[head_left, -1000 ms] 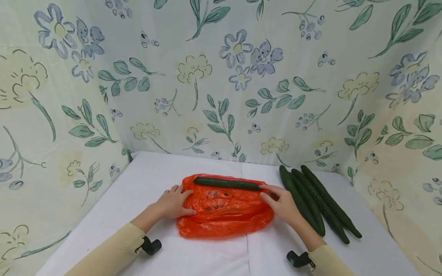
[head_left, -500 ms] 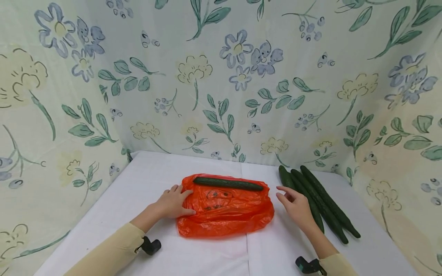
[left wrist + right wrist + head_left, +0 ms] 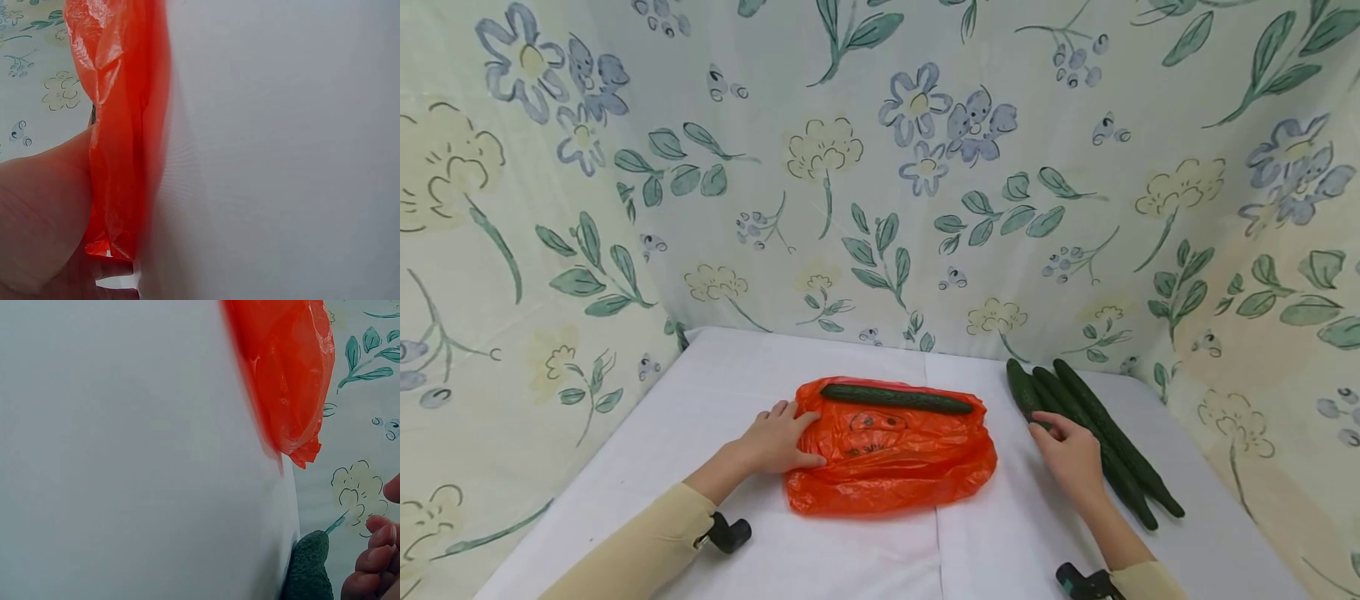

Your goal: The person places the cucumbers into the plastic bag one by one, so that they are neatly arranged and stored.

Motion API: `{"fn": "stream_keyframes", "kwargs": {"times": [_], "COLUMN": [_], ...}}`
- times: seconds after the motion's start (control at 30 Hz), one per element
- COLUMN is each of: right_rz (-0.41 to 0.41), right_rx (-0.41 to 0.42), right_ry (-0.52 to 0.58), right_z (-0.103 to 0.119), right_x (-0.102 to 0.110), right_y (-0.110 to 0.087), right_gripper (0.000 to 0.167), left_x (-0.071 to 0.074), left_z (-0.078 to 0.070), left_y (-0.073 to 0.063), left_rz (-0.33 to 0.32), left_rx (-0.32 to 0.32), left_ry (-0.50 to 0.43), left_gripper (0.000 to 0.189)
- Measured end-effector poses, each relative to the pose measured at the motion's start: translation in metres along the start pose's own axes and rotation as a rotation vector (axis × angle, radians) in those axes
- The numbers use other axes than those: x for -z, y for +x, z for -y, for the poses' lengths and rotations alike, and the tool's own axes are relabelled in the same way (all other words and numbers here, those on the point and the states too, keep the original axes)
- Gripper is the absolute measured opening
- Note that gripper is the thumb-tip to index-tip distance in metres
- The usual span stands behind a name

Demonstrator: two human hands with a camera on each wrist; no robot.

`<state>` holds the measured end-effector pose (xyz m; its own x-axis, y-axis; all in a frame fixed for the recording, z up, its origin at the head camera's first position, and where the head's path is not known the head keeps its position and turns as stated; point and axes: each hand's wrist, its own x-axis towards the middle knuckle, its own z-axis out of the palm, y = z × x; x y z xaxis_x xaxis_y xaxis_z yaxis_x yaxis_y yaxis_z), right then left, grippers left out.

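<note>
From here I am watching the left hand [image 3: 778, 440] resting on the left end of the red bag [image 3: 887, 475], its fingers spread. One cucumber [image 3: 895, 399] is lying on the bag's far side. Right of the bag, the right hand [image 3: 1070, 457] is curving loosely over three more cucumbers [image 3: 1108, 425], thumb and fingertips a little apart.

I am finding the lower part of the leftmost loose cucumber [image 3: 1022, 388] hidden behind the right hand [image 3: 1072, 457]; fingertip contact is escaping determination. Lettering [image 3: 865, 450] on the orange-red bag [image 3: 910, 487] is proving too small to read. The head view's bottom edge is cropping both sleeves [image 3: 632, 542].
</note>
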<state>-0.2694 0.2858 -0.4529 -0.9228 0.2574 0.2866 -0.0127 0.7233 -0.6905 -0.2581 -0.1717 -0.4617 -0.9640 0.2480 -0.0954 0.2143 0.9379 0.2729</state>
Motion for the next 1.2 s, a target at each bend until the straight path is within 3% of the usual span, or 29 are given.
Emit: {"fn": "stream_keyframes", "kwargs": {"times": [0.4,0.67,0.93,1.2], "right_rz": [-0.017,0.050,0.216,0.201], "right_rx": [-0.078,-0.081,-0.076,-0.054], "right_ry": [-0.089,-0.161,-0.174,-0.130], "right_z": [-0.013,-0.019,-0.017,-0.016], "right_x": [0.015,0.023,0.026,0.025], "right_y": [0.000,0.001,0.004,0.004], "right_gripper": [0.032,0.043,0.053,0.042], "left_x": [0.000,0.005,0.004,0.003], "left_z": [0.000,-0.002,0.000,0.000], "left_y": [0.002,0.000,-0.001,-0.001], "left_rz": [0.007,0.012,0.016,0.013], "left_rx": [-0.009,-0.001,0.006,0.000], "left_ry": [-0.008,-0.014,-0.011,-0.016], "left_gripper": [0.087,0.087,0.087,0.087]}}
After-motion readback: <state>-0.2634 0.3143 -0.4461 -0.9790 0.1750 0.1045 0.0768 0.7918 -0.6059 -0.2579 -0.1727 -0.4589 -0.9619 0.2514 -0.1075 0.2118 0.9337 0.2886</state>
